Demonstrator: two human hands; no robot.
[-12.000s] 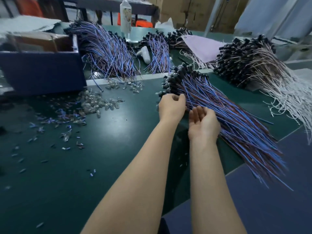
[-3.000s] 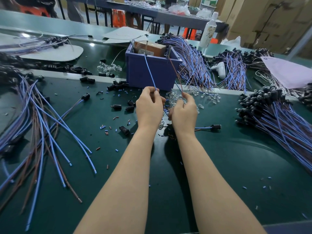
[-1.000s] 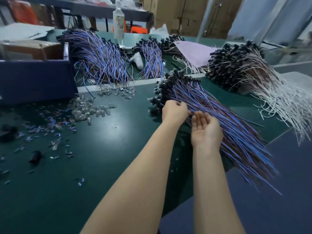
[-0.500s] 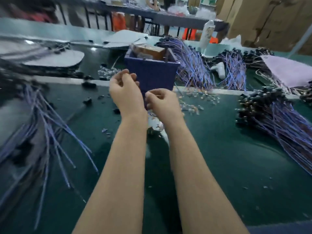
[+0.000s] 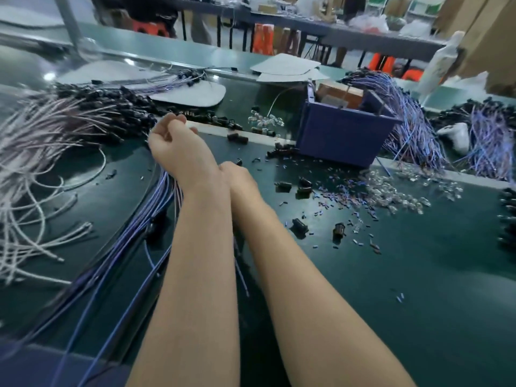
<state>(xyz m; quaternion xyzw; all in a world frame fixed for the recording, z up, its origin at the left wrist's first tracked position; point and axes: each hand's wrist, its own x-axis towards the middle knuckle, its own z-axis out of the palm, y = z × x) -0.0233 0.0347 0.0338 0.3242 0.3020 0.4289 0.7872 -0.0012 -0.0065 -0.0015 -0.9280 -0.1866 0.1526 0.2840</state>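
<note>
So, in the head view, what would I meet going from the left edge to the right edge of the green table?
pale wire bundle → loose blue wires → left hand → right hand → blue bin → pile of clear LEDs → black connectors at the right edge.

Table (image 5: 418, 289): wire heap (image 5: 42, 141) at far left, loose wires (image 5: 134, 241) fanned before it toward the near edge, bin (image 5: 343, 138) right of centre toward the back, scattered small parts (image 5: 396, 191) before the bin, further wire bundle (image 5: 413, 129) draped behind and right of it, bottle (image 5: 438, 65) beyond.
</note>
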